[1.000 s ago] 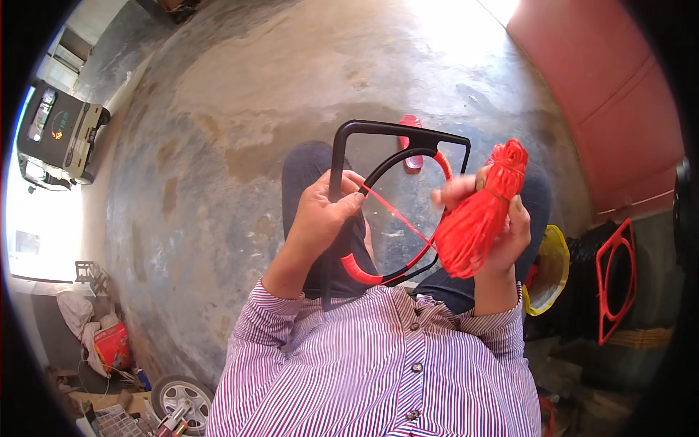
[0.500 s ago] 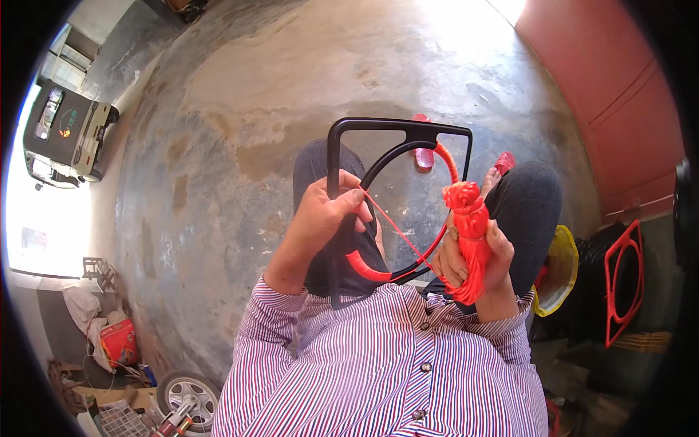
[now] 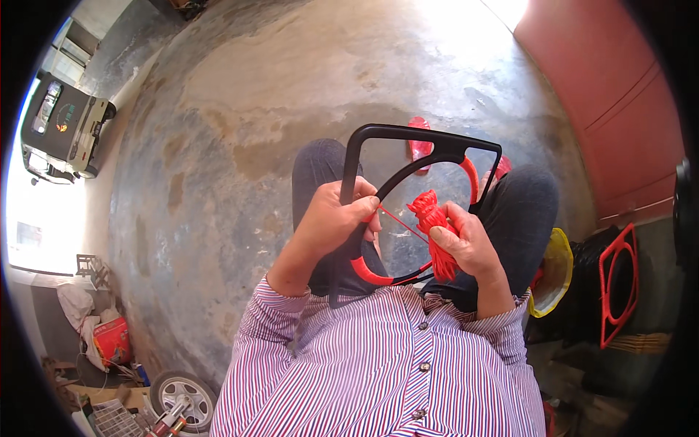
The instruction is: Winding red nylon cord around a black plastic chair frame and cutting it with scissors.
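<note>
A black frame (image 3: 429, 133) with a round inner ring stands over my lap. Red cord is wound tightly round parts of the ring, at the lower left (image 3: 373, 272) and the upper right. My left hand (image 3: 320, 222) is closed on the frame's left side, thumb and fingers pinching at the ring where a strand of red cord (image 3: 402, 222) meets it. That strand runs taut to a tied bundle of red cord (image 3: 428, 215). My right hand (image 3: 472, 246) grips the bundle inside the ring's opening, thumb on top. Part of the ring's right side is hidden behind this hand.
Red slippers (image 3: 420, 142) are on the concrete floor beyond my knees. At right are a yellow-rimmed container (image 3: 559, 280), a red-wrapped frame (image 3: 606, 298) and a red wall (image 3: 597, 95). A wheel (image 3: 175, 390) and red bag (image 3: 111, 341) lie lower left; a vehicle (image 3: 69, 120) stands far left.
My right hand has moved the cord bundle left and into the ring's opening, and the strand has become shorter. The frame has shifted slightly right and tilted. My left hand keeps its hold.
</note>
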`<state>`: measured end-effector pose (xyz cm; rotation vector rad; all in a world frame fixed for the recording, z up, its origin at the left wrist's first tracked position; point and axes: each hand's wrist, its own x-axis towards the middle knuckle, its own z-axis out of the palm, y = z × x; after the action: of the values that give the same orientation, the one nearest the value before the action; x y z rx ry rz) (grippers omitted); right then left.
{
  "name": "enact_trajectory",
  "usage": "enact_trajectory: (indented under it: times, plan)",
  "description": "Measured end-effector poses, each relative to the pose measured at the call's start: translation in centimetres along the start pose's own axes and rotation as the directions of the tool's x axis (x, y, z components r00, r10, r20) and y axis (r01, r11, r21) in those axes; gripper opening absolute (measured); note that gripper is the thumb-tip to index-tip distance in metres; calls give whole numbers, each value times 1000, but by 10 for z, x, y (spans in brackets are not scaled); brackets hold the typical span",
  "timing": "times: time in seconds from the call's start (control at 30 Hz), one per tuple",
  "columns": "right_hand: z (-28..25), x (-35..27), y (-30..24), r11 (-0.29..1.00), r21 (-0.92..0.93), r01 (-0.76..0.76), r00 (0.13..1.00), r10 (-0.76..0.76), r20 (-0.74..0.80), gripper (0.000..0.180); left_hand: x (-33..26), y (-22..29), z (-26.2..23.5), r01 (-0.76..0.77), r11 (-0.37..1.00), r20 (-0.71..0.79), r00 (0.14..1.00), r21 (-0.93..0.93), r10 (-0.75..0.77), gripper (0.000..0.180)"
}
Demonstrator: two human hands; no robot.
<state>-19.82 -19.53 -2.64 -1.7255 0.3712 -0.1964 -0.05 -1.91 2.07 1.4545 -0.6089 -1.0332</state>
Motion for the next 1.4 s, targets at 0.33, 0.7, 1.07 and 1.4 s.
enact_trajectory:
  times: [0.33,0.7,1.07,1.4]
  plan:
    - [19,39,-7,992,99,74,969,-48,-242,40,-8,11,25,-278,897,25,957,344,288,13]
    - [21,38,-14,478,872,101,995,-27,-101,37,0,3,29,-255,948,-27,964,189,264,37]
    - [28,34,-45,878,-322,353,795,-464,-391,38,6,5,39,-457,775,58,874,436,483,28]
    - [-1,29,-38,605,519,604,741,-188,-644,55,11,-4,23,-402,825,-47,889,398,456,6]
